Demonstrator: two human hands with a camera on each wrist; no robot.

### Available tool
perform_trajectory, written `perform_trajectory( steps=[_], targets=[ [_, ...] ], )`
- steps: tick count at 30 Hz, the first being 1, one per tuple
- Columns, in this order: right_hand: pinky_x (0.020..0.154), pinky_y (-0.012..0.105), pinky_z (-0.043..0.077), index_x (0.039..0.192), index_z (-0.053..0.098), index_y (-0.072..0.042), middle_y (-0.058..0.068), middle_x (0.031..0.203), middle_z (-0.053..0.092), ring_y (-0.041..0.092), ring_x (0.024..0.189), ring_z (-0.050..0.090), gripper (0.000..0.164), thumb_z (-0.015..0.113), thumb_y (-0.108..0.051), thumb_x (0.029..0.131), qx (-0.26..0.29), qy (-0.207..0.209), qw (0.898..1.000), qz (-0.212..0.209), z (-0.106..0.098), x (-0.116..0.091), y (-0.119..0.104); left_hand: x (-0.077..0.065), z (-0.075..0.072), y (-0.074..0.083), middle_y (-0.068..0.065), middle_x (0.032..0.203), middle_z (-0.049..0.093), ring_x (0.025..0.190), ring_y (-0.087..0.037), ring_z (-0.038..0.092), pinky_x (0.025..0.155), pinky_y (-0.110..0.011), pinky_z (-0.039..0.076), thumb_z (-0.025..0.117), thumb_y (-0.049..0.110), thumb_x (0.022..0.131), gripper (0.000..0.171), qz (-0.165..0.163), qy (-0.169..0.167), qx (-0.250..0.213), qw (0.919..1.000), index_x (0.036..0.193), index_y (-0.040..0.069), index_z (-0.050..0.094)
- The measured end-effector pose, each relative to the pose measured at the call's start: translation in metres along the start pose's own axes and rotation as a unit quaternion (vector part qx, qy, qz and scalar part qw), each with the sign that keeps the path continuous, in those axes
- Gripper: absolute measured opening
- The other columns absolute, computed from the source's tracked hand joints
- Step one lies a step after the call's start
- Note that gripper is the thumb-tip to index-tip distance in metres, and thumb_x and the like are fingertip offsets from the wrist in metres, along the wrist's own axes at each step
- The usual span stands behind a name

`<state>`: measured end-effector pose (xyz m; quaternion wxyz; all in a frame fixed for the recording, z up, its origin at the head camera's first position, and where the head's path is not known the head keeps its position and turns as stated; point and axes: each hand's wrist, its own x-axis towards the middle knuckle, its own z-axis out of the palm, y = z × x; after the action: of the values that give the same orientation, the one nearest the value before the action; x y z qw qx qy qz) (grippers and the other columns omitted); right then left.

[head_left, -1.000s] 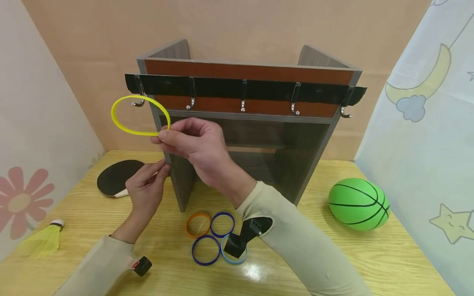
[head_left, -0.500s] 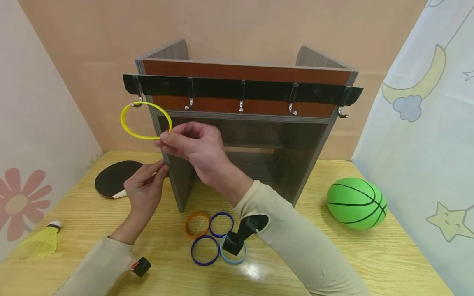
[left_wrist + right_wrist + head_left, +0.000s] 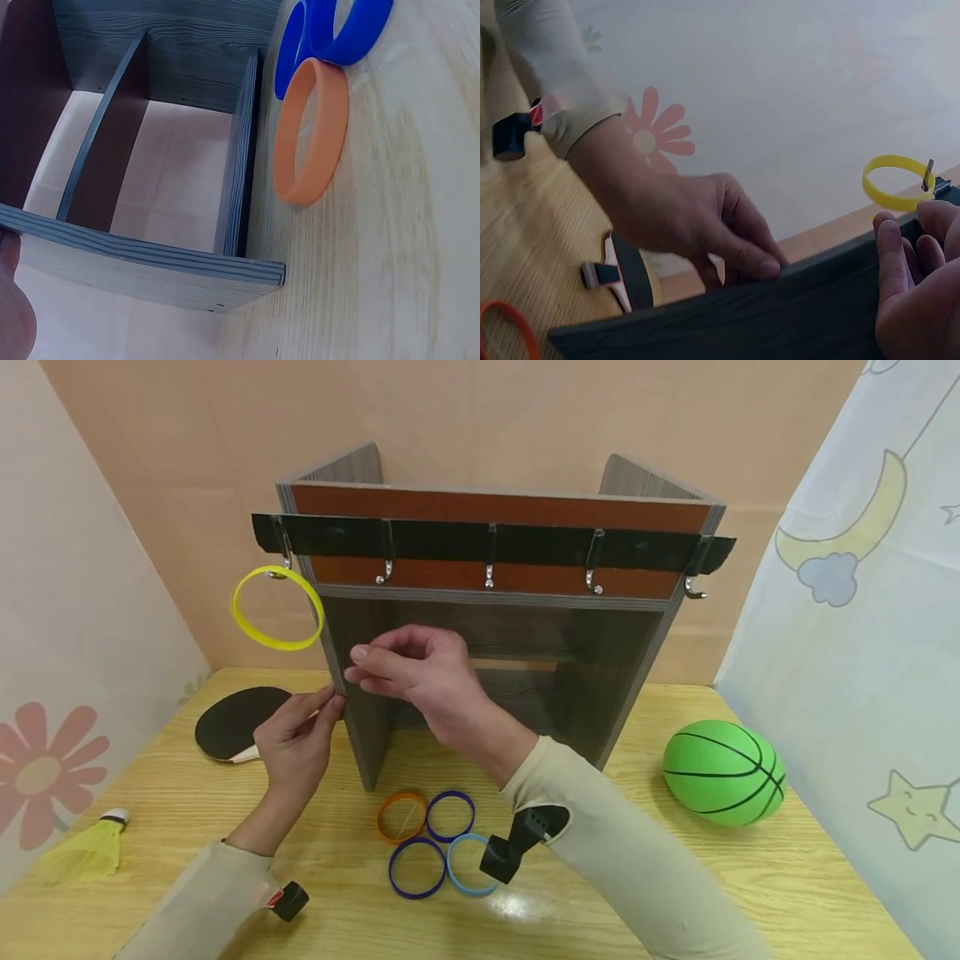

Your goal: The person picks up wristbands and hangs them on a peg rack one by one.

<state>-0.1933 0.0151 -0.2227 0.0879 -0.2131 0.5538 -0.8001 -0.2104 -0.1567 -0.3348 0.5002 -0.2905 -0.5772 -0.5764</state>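
A yellow wristband [image 3: 279,646] hangs from the leftmost hook [image 3: 276,574] of the black hook rail [image 3: 438,538], on a grey wooden shelf unit [image 3: 360,727]. My right hand [image 3: 420,677] is just right of the band and apart from it, fingers loosely bent, holding nothing. In the right wrist view the hook passes through the yellow wristband [image 3: 891,201]. Lower down, my left hand [image 3: 296,739] pinches the front edge of the unit's left side panel between thumb and fingers. The left wrist view shows only part of that hand [image 3: 15,315].
On the table before the unit lie an orange wristband [image 3: 379,825], two dark blue wristbands [image 3: 391,872] and a light blue one [image 3: 467,891]. A table tennis bat [image 3: 240,718] and a shuttlecock [image 3: 86,847] lie left. A green ball [image 3: 726,772] sits right.
My right hand lowered the yellow wristband onto the leftmost hook, let go of it and drew back to the right and down. My left hand stayed on the side panel.
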Motion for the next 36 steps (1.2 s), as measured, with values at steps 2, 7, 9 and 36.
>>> perform_trajectory(
  steps=[2, 7, 9, 36],
  targets=[
    [0.081, 0.04, 0.054, 0.093, 0.061, 0.005, 0.02, 0.095, 0.065, 0.028, 0.084, 0.068, 0.012, 0.067, -0.002, 0.087, -0.014, -0.006, 1.0, 0.009, -0.009, -0.006, 0.0, 0.0, 0.0, 0.0, -0.022, 0.076, 0.066, 0.072, -0.011, 0.064, 0.064, -0.015, 0.052, 0.068, -0.018, 0.077, 0.012, 0.0, 0.001, -0.005, 1.0, 0.089, -0.02, 0.066],
    [0.082, 0.042, 0.053, 0.092, 0.061, 0.004, 0.02, 0.092, 0.066, 0.03, 0.085, 0.068, 0.01, 0.067, -0.002, 0.087, -0.034, -0.007, 0.999, 0.037, -0.029, -0.023, 0.002, 0.0, 0.001, 0.001, -0.024, 0.077, 0.066, 0.073, -0.013, 0.065, 0.066, -0.017, 0.053, 0.066, -0.021, 0.076, 0.013, -0.003, -0.002, -0.022, 0.9997, 0.089, -0.022, 0.065],
    [0.081, 0.043, 0.053, 0.092, 0.062, 0.004, 0.021, 0.09, 0.066, 0.03, 0.083, 0.068, 0.009, 0.067, -0.002, 0.087, -0.049, -0.011, 0.998, 0.048, -0.036, -0.031, 0.004, -0.001, 0.001, 0.001, -0.024, 0.077, 0.066, 0.073, -0.012, 0.065, 0.066, -0.017, 0.053, 0.066, -0.021, 0.076, 0.013, -0.001, -0.003, -0.02, 0.9998, 0.089, -0.022, 0.065],
    [0.064, 0.032, 0.057, 0.088, 0.06, 0.008, 0.019, 0.081, 0.064, 0.023, 0.068, 0.066, 0.017, 0.07, -0.005, 0.085, -0.149, -0.051, 0.959, 0.234, -0.141, -0.123, 0.083, -0.009, -0.007, -0.021, -0.021, 0.077, 0.067, 0.073, -0.011, 0.064, 0.066, -0.018, 0.053, 0.07, -0.017, 0.075, 0.015, -0.009, 0.001, 0.0, 1.0, 0.09, -0.018, 0.067]
  ],
)
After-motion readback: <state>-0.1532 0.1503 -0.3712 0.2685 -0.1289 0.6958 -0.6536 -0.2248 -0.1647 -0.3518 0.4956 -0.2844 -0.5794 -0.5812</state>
